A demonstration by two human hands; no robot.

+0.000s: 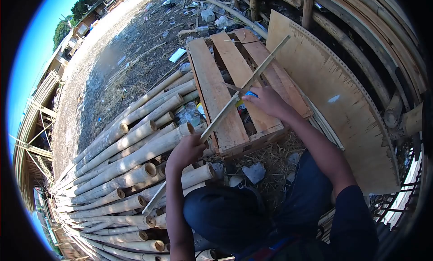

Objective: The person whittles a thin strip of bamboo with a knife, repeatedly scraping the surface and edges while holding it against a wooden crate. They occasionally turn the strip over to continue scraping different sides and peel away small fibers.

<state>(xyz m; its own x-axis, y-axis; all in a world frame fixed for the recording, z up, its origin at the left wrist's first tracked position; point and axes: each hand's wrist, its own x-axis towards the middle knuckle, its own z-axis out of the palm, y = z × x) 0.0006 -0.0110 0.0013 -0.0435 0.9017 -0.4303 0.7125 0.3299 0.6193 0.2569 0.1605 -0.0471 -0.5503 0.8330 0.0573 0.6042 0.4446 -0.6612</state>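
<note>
A long, thin bamboo strip (220,118) runs slantwise across my view, from low left up over a wooden crate. My left hand (185,150) is closed round the strip near its middle, at the crate's near left corner. In my right hand (267,101) is a knife (232,87), its blade pointing left and lying against or across the strip; whether it cuts in cannot be seen. Something blue shows at its handle, mostly hidden by my fingers. Beneath the strip stands the slatted wooden crate (205,76), in front of my bent knees.
Many bamboo poles (158,146) lie stacked at the left. A curved plywood sheet (333,98) leans at the right, before more poles and planks. Grey stones (254,172) lie between crate and knees. A white piece of litter (177,55) is on the dirt beyond.
</note>
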